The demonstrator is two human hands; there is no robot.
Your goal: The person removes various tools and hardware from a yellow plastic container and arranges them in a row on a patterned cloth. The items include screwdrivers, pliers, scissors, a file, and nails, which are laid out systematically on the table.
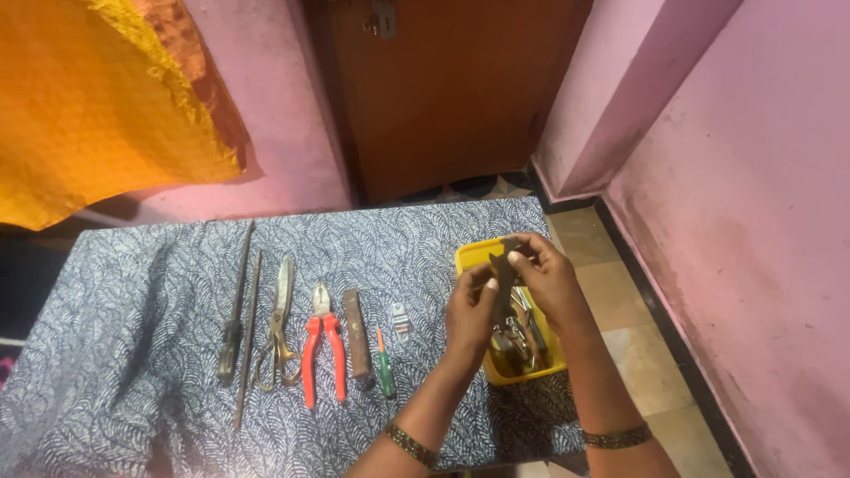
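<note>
both hands, left hand (471, 305) and right hand (547, 276), pinch a dark flat spanner (506, 273) between closed fingers, above the yellow tray (469, 257) on the patterned table (133, 336); red pliers (322, 347) lie left.

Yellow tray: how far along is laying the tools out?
Six tools and a small tag already lie in a row on the cloth, from the long screwdriver to the green screwdriver. Both the left hand and right hand hold a dark flat spanner. More tools remain in the yellow tray.
</note>
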